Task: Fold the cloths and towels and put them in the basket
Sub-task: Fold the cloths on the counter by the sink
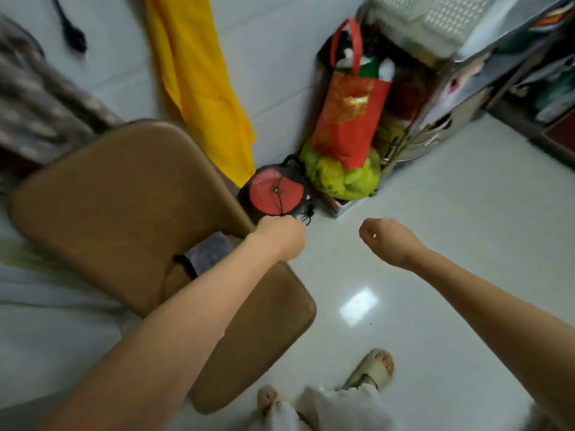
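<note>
The yellow cloth (pixel 199 88) hangs down the wall beyond the chair (pixel 124 213), its low end near the floor. It looks light, soft and limp; best pinched at two upper corners. Left hand (pixel 280 237) and right hand (pixel 385 241) are curled, holding nothing visible.

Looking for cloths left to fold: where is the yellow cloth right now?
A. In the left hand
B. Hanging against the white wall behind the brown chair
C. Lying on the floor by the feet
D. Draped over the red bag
B: the yellow cloth hangs down the white wall behind the brown chair, and neither hand touches it.
</note>
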Action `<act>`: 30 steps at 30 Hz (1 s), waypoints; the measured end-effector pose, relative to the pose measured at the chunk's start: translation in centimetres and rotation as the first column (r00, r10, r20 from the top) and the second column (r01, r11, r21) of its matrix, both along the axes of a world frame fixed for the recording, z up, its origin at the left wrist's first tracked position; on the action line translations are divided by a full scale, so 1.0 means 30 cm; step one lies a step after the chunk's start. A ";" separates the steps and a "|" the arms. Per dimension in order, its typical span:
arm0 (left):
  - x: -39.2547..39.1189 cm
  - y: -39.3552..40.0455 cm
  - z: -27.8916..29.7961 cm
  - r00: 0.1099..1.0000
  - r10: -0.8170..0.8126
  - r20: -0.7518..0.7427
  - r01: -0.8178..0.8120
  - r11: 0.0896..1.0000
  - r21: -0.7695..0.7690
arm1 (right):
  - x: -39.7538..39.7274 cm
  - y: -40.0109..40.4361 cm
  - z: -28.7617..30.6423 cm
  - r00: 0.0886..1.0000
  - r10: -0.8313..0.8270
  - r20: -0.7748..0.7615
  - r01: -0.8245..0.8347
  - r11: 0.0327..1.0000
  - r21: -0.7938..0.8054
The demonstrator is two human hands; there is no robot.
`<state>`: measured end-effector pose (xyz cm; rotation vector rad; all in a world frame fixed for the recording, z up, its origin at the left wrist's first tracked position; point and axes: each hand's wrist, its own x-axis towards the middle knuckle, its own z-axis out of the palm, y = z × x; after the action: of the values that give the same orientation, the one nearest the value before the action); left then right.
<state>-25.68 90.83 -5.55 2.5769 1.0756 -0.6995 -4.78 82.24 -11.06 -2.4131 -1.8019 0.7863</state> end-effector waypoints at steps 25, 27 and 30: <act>2.975 -0.042 0.604 0.537 -0.820 0.200 0.757 0.573 0.314 | 2.467 -0.427 0.672 0.550 -0.796 0.252 0.732 0.605 0.313; 3.169 0.007 0.644 0.495 -0.845 0.201 0.771 0.534 0.347 | 2.632 -0.400 0.697 0.500 -0.840 0.211 0.770 0.543 0.335; 3.457 0.054 0.712 0.428 -0.885 0.182 0.795 0.465 0.389 | 2.853 -0.382 0.746 0.426 -0.892 0.148 0.816 0.450 0.363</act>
<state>78.04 92.45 15.83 3.2132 -0.4246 -0.1939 80.81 70.76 11.33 -2.8399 -0.3472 0.0302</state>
